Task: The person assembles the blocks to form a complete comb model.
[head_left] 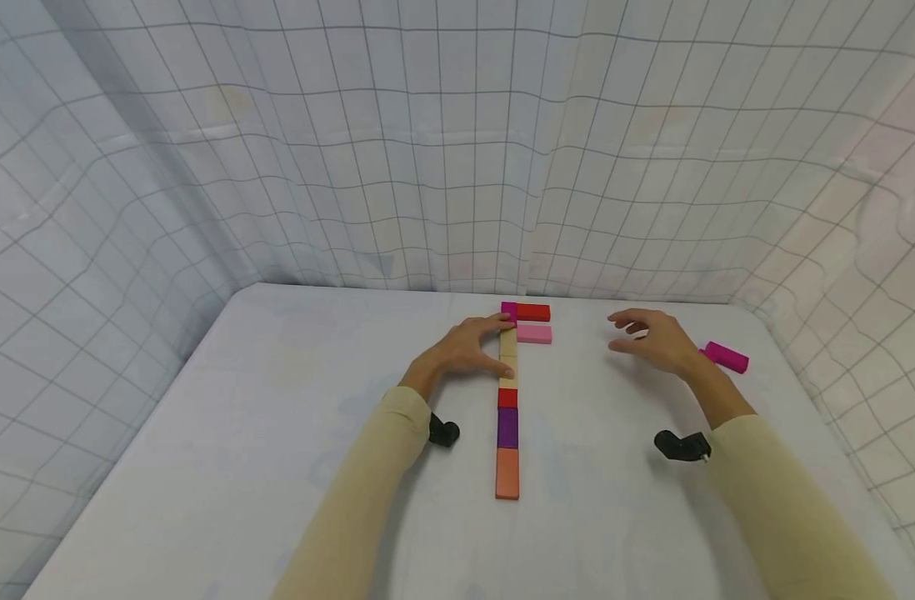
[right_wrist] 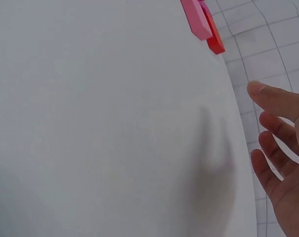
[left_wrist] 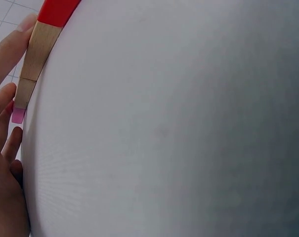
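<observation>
A straight row of blocks runs front to back: an orange block, a purple block, a small red block, plain wooden blocks and a magenta block at the far end. My left hand is spread along the row's left side, thumb by the wood and fingertips at the magenta block. Off the far end, a longer red block and a pink block stick out rightward. My right hand hovers right of them, fingers loosely bent, holding nothing.
Magenta blocks lie by my right wrist, partly hidden behind it. A white cloth covers the table. Checked curtains hang behind it and along both sides. Black wrist cameras hang below each forearm.
</observation>
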Demonstrator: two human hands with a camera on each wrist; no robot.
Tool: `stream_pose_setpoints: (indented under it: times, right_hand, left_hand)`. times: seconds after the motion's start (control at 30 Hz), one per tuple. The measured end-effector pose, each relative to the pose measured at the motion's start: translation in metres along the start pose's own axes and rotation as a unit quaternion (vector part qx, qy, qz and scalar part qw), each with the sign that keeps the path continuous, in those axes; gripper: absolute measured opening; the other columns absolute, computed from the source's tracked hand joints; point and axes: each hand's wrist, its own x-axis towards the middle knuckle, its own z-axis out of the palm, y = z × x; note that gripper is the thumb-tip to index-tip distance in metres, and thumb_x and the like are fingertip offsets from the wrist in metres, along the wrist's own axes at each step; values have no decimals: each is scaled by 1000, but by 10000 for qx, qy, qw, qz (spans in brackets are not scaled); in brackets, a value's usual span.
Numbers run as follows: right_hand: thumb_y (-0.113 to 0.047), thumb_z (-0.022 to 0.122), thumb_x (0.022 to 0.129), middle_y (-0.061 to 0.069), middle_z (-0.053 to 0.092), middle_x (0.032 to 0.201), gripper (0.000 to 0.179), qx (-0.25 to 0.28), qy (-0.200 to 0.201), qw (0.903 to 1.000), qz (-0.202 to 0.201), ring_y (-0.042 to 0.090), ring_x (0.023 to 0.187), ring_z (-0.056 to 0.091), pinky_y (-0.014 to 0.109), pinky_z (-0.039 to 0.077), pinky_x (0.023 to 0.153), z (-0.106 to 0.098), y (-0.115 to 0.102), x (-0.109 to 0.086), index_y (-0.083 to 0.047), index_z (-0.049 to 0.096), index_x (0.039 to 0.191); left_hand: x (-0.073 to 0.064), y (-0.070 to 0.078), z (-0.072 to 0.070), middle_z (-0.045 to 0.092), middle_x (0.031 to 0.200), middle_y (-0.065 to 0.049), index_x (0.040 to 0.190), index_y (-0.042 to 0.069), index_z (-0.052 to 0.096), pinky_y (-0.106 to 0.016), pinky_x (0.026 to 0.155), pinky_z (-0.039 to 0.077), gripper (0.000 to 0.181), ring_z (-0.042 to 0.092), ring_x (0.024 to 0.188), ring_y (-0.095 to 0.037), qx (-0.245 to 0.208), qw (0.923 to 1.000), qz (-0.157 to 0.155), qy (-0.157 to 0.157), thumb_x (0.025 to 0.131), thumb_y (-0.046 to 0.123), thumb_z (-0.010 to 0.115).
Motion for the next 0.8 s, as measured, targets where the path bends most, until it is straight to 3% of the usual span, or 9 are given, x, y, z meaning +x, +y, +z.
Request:
stream_pose_setpoints:
  times: [0.27, 0.43, 0.6, 0.7, 0.8]
  right_hand:
    - [-31, 74, 99, 23, 56, 141, 53, -172, -104, 9997, 158, 45, 129, 51, 62, 47, 101, -29, 16, -21, -3, 59, 142]
    - [-28, 70, 101, 26, 52, 144, 51, -311, -227, 9988, 309, 50, 130, 49, 64, 48, 98, -49, 33, -38, -1, 57, 142]
    - [-22, 66, 103, 32, 49, 143, 46, -375, -375, 9978, 407, 51, 130, 44, 70, 42, 99, -65, 53, -53, 2, 57, 141]
    - [-17, 65, 103, 32, 52, 138, 42, -480, -449, 9970, 407, 49, 125, 46, 66, 44, 97, -70, 65, -59, 3, 59, 139]
    - [-12, 65, 102, 32, 57, 133, 38, -640, -441, 9963, 372, 46, 120, 49, 52, 48, 92, -72, 74, -63, 4, 63, 136]
  left_hand:
    - [-1, -1, 0, 30, 167, 6, 158, 33, 46, -58, 120, 24, 90, 24, 152, -23, 30, 10000, -42, 24, 79, 50, 86]
    - [-2, 1, 1, 30, 167, 8, 158, 33, 46, -58, 121, 21, 90, 23, 152, -22, 32, 10000, 52, 7, 79, 52, 86]
    - [-2, 2, 1, 29, 167, 7, 158, 31, 45, -56, 120, 23, 90, 23, 152, -22, 108, 9999, 69, -24, 80, 51, 85]
    - [-2, 3, 0, 29, 168, 8, 158, 31, 45, -55, 121, 23, 89, 23, 153, -21, 161, 9998, 102, 7, 81, 51, 85]
    - [-3, 3, -1, 28, 168, 8, 158, 31, 45, -54, 121, 23, 89, 22, 153, -21, 190, 9998, 114, 3, 81, 51, 85]
